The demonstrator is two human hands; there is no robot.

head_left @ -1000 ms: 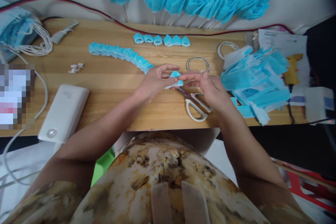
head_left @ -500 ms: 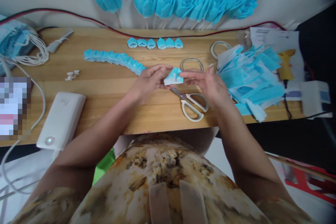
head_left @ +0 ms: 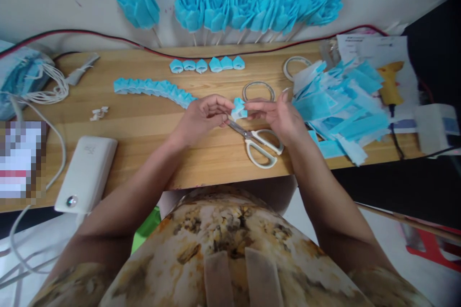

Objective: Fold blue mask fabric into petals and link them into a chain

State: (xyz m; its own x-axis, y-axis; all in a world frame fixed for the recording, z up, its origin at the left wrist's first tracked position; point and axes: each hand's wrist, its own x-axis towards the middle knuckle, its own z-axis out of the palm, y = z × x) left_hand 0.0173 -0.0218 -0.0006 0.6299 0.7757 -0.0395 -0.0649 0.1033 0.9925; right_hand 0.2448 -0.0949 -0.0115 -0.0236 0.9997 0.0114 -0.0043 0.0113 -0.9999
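since half a second ago, the small folded blue piece [head_left: 238, 105] between your hands looks narrower, with less white along its lower edge, and your left hand [head_left: 201, 117] has eased slightly leftward; that suggests a fold has been turned in. the piece is raised over the worktop [head_left: 151, 129], nearer the front edge than the back. your right hand [head_left: 284, 115] seems to grip its right side between two fingers, thumb apart; your left fingertips reach its left edge, but whether that grip pinches, i cannot tell. counted: one pair of scissors [head_left: 247, 134] near the front edge; one tape ring [head_left: 258, 83] behind your hands, a second tape ring [head_left: 286, 68] farther back; six folded loops [head_left: 215, 64], three and three, along the back edge; one pleated blue chain [head_left: 154, 87] reaching your left hand; one lone blue flower [head_left: 139, 5] and about seven overlapping blue flowers [head_left: 241, 5] beyond the back edge; towards the right end, blue strips [head_left: 345, 105], too tangled to count, and one yellow glue gun [head_left: 390, 81]
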